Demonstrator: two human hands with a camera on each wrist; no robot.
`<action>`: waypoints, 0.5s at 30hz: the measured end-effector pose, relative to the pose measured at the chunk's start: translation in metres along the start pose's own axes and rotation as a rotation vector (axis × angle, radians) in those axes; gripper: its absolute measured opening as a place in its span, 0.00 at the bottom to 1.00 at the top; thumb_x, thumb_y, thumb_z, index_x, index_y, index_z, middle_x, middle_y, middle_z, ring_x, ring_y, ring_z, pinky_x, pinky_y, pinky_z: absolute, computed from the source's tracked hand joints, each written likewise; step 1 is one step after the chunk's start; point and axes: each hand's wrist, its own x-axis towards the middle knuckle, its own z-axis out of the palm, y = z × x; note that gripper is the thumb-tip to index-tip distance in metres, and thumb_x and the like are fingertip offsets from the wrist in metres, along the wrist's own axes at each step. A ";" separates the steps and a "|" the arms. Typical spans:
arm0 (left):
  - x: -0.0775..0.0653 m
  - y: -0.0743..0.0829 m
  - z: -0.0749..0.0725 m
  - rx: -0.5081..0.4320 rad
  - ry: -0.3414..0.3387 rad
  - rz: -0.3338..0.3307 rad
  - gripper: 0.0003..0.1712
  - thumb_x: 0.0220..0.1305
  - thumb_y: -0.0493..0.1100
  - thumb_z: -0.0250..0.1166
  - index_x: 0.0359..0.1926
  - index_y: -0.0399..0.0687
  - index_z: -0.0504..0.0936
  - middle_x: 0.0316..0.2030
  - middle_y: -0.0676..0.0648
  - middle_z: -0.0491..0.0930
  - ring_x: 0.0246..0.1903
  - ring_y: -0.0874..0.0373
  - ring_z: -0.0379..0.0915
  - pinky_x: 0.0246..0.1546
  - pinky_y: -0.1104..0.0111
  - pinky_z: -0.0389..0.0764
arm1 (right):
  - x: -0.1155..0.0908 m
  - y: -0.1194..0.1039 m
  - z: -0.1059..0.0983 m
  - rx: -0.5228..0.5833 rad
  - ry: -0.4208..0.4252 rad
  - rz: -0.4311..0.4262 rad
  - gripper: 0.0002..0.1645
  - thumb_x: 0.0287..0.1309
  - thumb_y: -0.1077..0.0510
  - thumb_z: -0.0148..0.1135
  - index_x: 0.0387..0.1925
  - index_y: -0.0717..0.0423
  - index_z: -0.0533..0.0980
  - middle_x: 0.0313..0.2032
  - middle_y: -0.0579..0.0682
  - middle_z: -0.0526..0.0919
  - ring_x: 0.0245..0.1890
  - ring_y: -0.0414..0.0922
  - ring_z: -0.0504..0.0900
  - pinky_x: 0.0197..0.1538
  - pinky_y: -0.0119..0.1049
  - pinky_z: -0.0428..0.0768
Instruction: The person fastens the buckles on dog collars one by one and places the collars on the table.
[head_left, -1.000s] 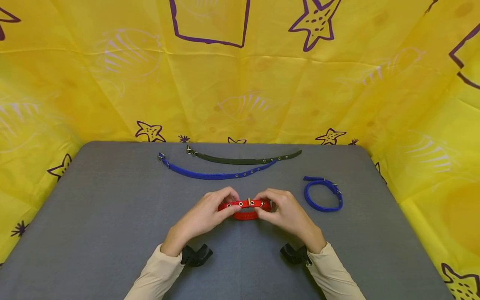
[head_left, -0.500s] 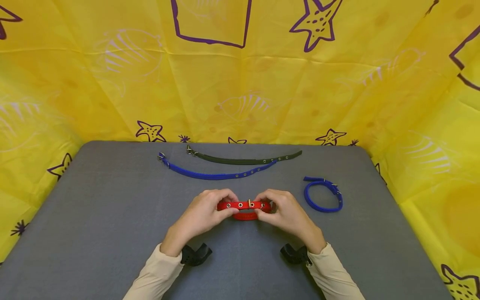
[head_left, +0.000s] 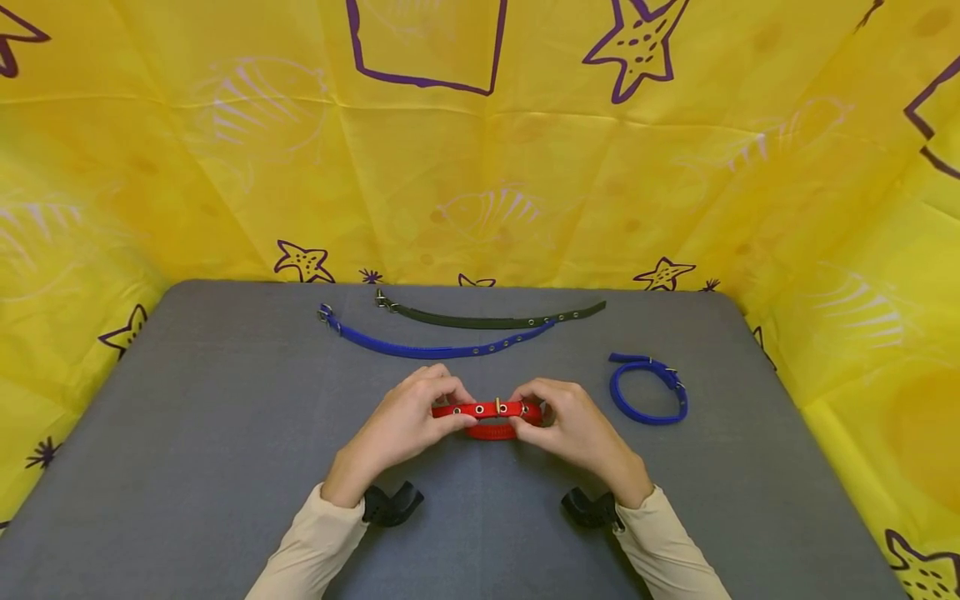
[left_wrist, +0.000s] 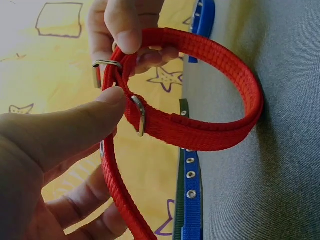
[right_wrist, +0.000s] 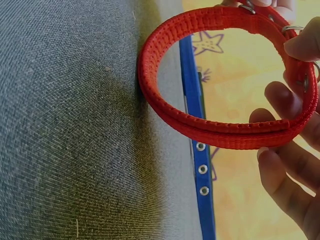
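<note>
A red collar [head_left: 491,432] with metal eyelets is bent into a loop, its strap passed through the buckle. My left hand [head_left: 405,425] pinches the strap on the left of the buckle between thumb and fingers. On the other side, my right hand [head_left: 573,429] pinches the collar close to the buckle. The left wrist view shows the collar's strap end hanging past the left thumb and a metal loop [left_wrist: 141,117] beside it. From the right wrist view, the round band [right_wrist: 225,132] stands on edge, near or touching the table; some right fingers lie along its outside.
Behind the hands, a blue collar [head_left: 420,351] and a dark green collar [head_left: 472,322] lie stretched out, their right ends overlapping. A looped blue collar [head_left: 654,421] lies to the right. The grey table [head_left: 187,433] meets a yellow patterned cloth [head_left: 405,183] at its back and sides.
The left hand has slid slightly left along the red strap, and its back fingers have risen a little. The right hand keeps its hold. The other collars lie as before.
</note>
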 end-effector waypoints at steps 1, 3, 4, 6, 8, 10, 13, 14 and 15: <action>0.000 0.000 0.001 -0.003 0.000 -0.002 0.07 0.49 0.51 0.70 0.30 0.62 0.81 0.27 0.59 0.72 0.29 0.63 0.67 0.30 0.74 0.68 | 0.000 0.000 0.000 0.002 -0.001 -0.002 0.09 0.47 0.55 0.65 0.33 0.48 0.77 0.28 0.38 0.78 0.24 0.33 0.72 0.26 0.24 0.72; 0.001 -0.001 0.003 -0.018 -0.003 -0.005 0.07 0.49 0.50 0.71 0.30 0.61 0.81 0.26 0.58 0.72 0.28 0.63 0.66 0.29 0.74 0.68 | 0.000 0.001 0.000 0.009 -0.002 -0.009 0.09 0.47 0.56 0.65 0.33 0.50 0.78 0.29 0.40 0.79 0.24 0.33 0.72 0.26 0.24 0.72; 0.001 -0.002 0.003 -0.026 -0.004 -0.008 0.07 0.48 0.50 0.71 0.30 0.61 0.81 0.25 0.57 0.71 0.28 0.63 0.65 0.29 0.74 0.68 | 0.000 0.001 0.000 0.011 -0.003 -0.012 0.09 0.47 0.56 0.65 0.33 0.50 0.78 0.29 0.40 0.79 0.24 0.33 0.72 0.26 0.24 0.72; 0.002 -0.002 0.005 -0.045 -0.008 -0.008 0.07 0.48 0.50 0.71 0.29 0.61 0.81 0.23 0.57 0.70 0.26 0.64 0.64 0.27 0.74 0.67 | 0.000 0.002 0.000 0.013 -0.005 -0.015 0.09 0.47 0.56 0.65 0.34 0.50 0.78 0.29 0.40 0.79 0.24 0.33 0.71 0.26 0.24 0.71; 0.003 -0.003 0.006 -0.065 -0.009 -0.001 0.06 0.49 0.49 0.71 0.29 0.60 0.81 0.21 0.58 0.68 0.25 0.64 0.63 0.26 0.73 0.66 | 0.000 0.002 0.000 0.013 -0.004 -0.015 0.08 0.47 0.56 0.65 0.33 0.48 0.77 0.28 0.40 0.79 0.24 0.33 0.71 0.26 0.24 0.71; 0.004 -0.004 0.008 -0.080 -0.009 0.011 0.06 0.49 0.49 0.70 0.29 0.60 0.81 0.20 0.59 0.67 0.23 0.65 0.62 0.25 0.74 0.65 | 0.000 0.002 0.000 0.009 -0.004 -0.011 0.08 0.48 0.56 0.65 0.33 0.47 0.77 0.28 0.38 0.78 0.23 0.33 0.71 0.26 0.24 0.71; 0.005 -0.004 0.010 -0.103 -0.013 0.027 0.06 0.50 0.49 0.70 0.29 0.60 0.80 0.19 0.60 0.66 0.22 0.66 0.62 0.24 0.75 0.65 | 0.000 0.002 0.000 0.006 0.001 -0.005 0.08 0.47 0.56 0.65 0.33 0.45 0.77 0.28 0.37 0.77 0.23 0.34 0.72 0.25 0.24 0.71; 0.005 -0.004 0.010 -0.109 -0.013 0.030 0.06 0.50 0.48 0.70 0.29 0.60 0.80 0.19 0.60 0.66 0.21 0.66 0.62 0.23 0.75 0.65 | 0.000 0.002 0.000 0.007 0.002 -0.004 0.08 0.47 0.55 0.65 0.33 0.45 0.77 0.28 0.37 0.77 0.22 0.34 0.72 0.25 0.24 0.71; 0.005 -0.004 0.010 -0.113 -0.013 0.032 0.06 0.50 0.48 0.70 0.29 0.60 0.80 0.19 0.60 0.66 0.21 0.66 0.62 0.23 0.75 0.65 | 0.000 0.002 0.000 0.007 0.004 -0.004 0.08 0.48 0.54 0.66 0.33 0.45 0.77 0.27 0.37 0.77 0.22 0.35 0.72 0.25 0.24 0.71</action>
